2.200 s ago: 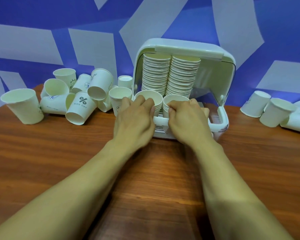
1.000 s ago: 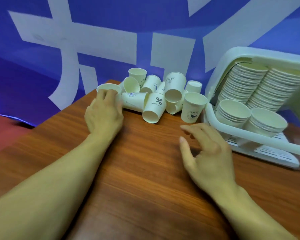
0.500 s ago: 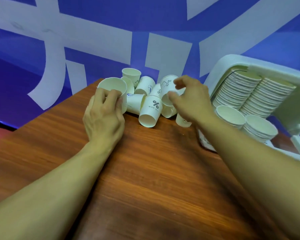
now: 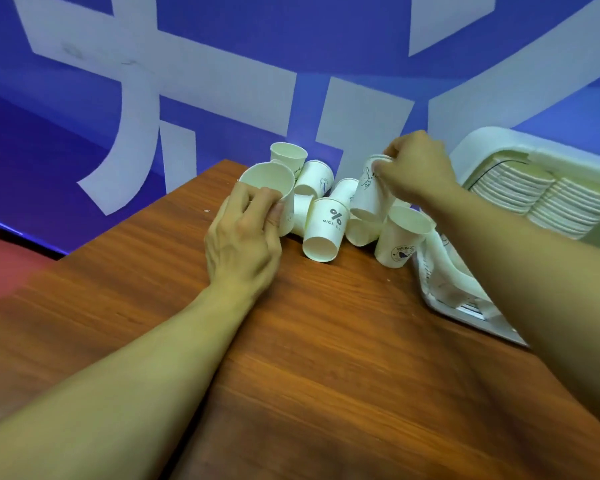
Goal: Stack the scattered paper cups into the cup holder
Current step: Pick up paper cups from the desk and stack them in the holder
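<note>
The scattered paper cups (image 4: 321, 230) lie heaped on the surface (image 4: 326, 358) just left of the cup holder (image 4: 482, 143), which already houses nested stacks (image 4: 541, 199). Half a second ago the right hand (image 4: 418, 171) hovered loose-fingered over the heap; now it pinches the base of a tilted cup (image 4: 369, 194), mouth down. Farther from the holder, the left hand (image 4: 241, 237) keeps its fingers wrapped round an upright cup (image 4: 271, 181). With a cup secured in each hand, nesting them and carrying them to the holder looks next.
</note>
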